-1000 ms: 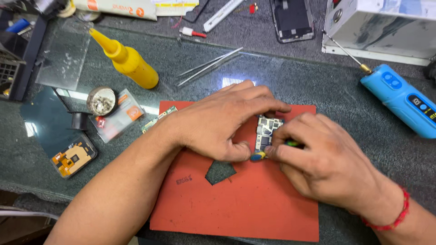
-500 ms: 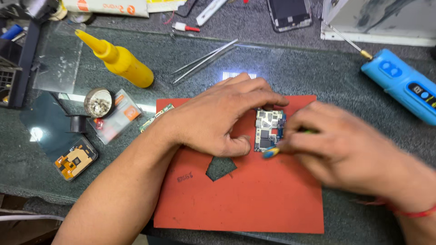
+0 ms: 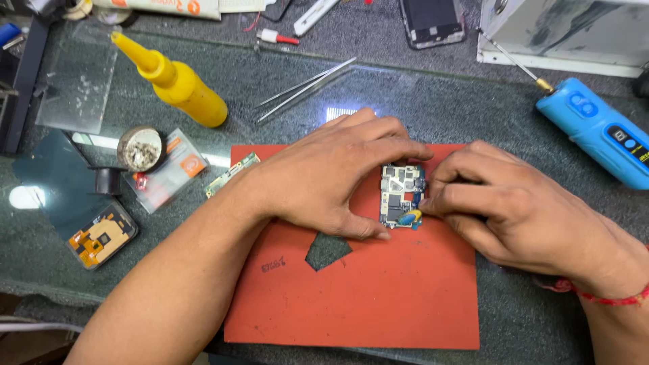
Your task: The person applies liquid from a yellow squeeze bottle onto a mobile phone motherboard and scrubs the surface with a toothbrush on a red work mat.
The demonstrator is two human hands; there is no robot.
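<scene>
Item in hand: small circuit board (image 3: 400, 196), blue-green with metal shields, lying flat on a red work mat (image 3: 378, 297) near the mat's upper right corner. Left hand (image 3: 331, 176): spread palm-down over the mat, forefinger laid along the board's top edge and thumb set at its lower left corner, so the grip is closed on the board across its left side. Right hand (image 3: 514, 209): fingers curled inward at the board's right edge, grip closed around a thin tool whose blue and yellow tip (image 3: 409, 217) shows at the board's lower right corner; the rest of the tool is hidden in the hand. A red thread band (image 3: 608, 296) circles the right wrist. The mat has an irregular cut-out (image 3: 327, 250) below the left thumb and sits at the counter's (image 3: 473, 101) front middle. Off the mat's upper left corner: a narrow green board strip (image 3: 232, 174). Toward the left edge: a clear packet with an orange label (image 3: 169, 170), a round tin of grey residue (image 3: 140, 149), a small black cup (image 3: 108, 180), and a cased part with orange flex (image 3: 101, 235). Back left: a yellow squeeze bottle (image 3: 181, 86) lying on its side and a clear glass sheet (image 3: 76, 81). Back middle: metal tweezers (image 3: 304, 88), and a phone (image 3: 431, 20) at the back edge. Right edge: a blue powered driver (image 3: 602, 132) beside a white box (image 3: 561, 30).
</scene>
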